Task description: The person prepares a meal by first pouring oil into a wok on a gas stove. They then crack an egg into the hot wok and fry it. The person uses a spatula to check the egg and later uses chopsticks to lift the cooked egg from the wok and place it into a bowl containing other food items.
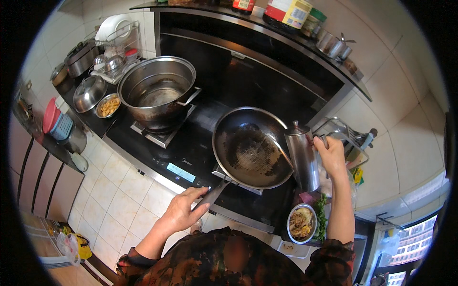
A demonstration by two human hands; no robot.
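My left hand (181, 211) is around the long dark handle (215, 193) of a wok, which lies between thumb and fingers. The wok (252, 153) sits on the right burner, its dark inside worn in patches, with a shiny wet look. My right hand (331, 155) grips the handle of a lidded stainless-steel oil pot (303, 161). The pot is upright or slightly tilted at the wok's right rim. Its thin spout (281, 148) reaches over the wok; I cannot tell whether liquid flows from it.
A large steel pot (157, 91) stands on the left burner of the black cooktop (143, 157). Left of it are a bowl of yellowish pieces (108, 106) and a domed lid (90, 93). Near my right forearm are a bowl of cooked food (301, 223), leafy greens (321, 214) and a utensil rack (343, 134).
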